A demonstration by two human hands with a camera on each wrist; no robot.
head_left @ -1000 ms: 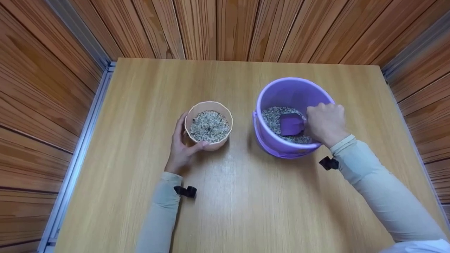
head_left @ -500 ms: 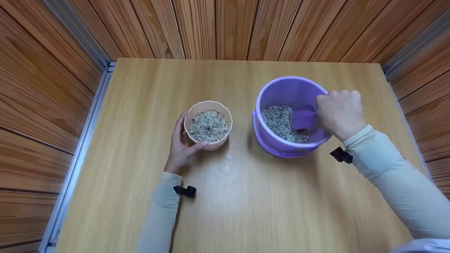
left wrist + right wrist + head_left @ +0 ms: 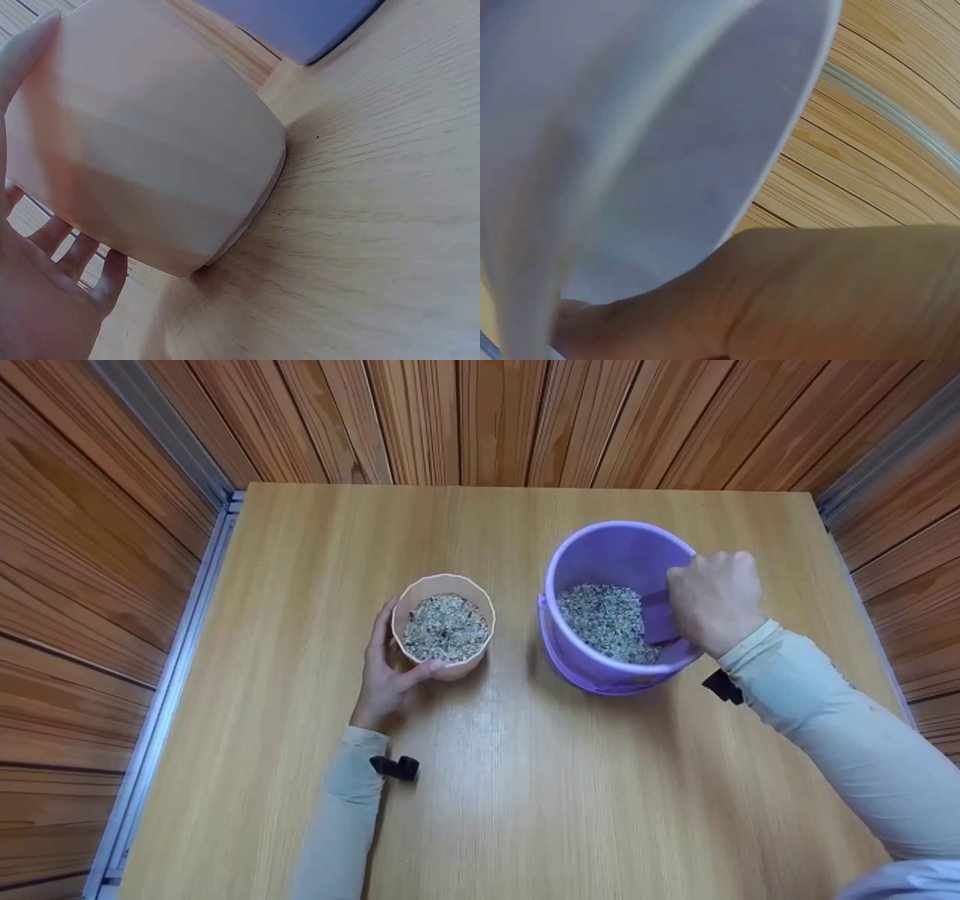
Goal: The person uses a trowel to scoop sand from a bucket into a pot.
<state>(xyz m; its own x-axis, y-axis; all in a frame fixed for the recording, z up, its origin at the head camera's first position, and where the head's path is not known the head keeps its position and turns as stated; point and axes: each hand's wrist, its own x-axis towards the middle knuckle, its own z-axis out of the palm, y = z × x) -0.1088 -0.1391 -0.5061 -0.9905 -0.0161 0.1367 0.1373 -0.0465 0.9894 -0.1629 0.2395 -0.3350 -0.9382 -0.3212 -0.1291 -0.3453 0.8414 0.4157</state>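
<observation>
A peach faceted flower pot (image 3: 459,666) stands on the table, filled near its rim with speckled gravel (image 3: 445,627). My left hand (image 3: 384,679) holds it from the left, thumb on the near side; in the left wrist view the fingers (image 3: 111,281) lie around its wall. To the right stands a purple bucket (image 3: 616,540) with more gravel (image 3: 604,619) at its bottom. My right hand (image 3: 716,604) is at the bucket's right rim, gripping a dark purple scoop (image 3: 658,616). The scoop's blade rests in the gravel by the right wall; its handle is hidden in the fist.
The bucket's handle (image 3: 551,641) hangs down on its left side. Both things stand on a wooden table (image 3: 480,810), with a strip of bare tabletop between them. Wood-panelled walls (image 3: 495,420) close in the back and both sides, and a metal rail (image 3: 169,682) runs along the left.
My right hand has drawn the scoop rightward through the gravel, toward the bucket's right wall, then shifted slightly back left. The left hand and flower pot have stayed put.
</observation>
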